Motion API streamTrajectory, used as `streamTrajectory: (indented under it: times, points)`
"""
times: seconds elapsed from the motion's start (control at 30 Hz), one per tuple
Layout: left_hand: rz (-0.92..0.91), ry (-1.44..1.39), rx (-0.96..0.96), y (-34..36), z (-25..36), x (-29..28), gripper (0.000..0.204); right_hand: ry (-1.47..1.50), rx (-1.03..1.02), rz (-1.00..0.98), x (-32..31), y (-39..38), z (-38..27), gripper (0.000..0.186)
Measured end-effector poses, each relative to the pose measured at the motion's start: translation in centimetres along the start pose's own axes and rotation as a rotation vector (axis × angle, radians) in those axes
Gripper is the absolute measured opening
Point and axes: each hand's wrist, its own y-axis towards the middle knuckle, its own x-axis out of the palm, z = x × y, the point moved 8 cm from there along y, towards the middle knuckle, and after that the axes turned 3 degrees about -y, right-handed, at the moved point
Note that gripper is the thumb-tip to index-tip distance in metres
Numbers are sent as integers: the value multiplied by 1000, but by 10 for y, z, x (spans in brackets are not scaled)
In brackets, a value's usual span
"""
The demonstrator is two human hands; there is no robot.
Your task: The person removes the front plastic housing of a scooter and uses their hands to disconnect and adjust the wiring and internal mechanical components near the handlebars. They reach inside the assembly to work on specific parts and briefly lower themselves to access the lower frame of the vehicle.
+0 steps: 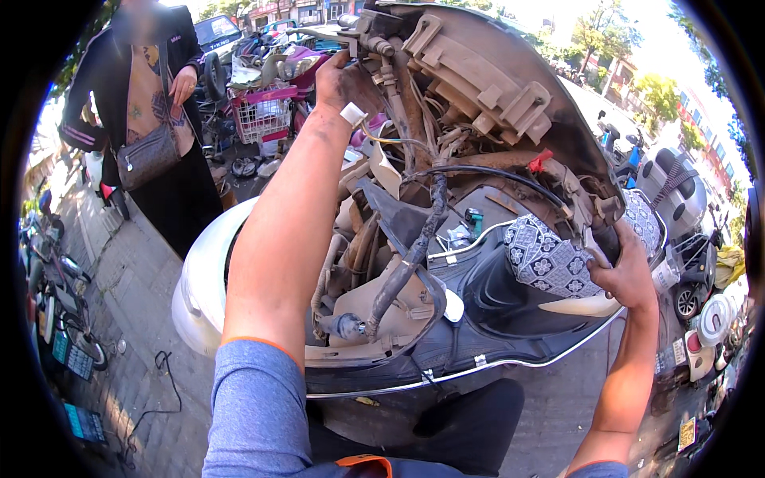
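Note:
A dirty front assembly (490,88) of a scooter, with handlebar bar, brown plastic underside and cables, is held up and tilted over the scooter body. My left hand (335,84) grips its upper left end, beside a small white connector (353,114) on yellowish wire. My right hand (621,271) is closed round its lower right end, by a metal lever. A taped wire harness (414,255) hangs from it into the opened body (358,303). Behind my right hand is a patterned seat cover (542,251). A white curved panel (199,295) lies at the body's left.
A person (151,127) in dark clothes with a crossbody bag stands at the left. Behind are piled scooter parts and a basket (259,115). Parked scooters (64,303) line the left, more vehicles (693,287) the right. A black cord (159,374) lies on the pavement.

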Motion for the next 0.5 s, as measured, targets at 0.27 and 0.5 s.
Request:
streamTrajectory:
  times: [0.27,0.5]
  points:
    - [240,-40,147,-2,-6,20,61,17,-1,2,-7,-3,1,61]
    - [8,-53,160,15,7,-7,35,23,-8,6,-1,-1,-2,54]
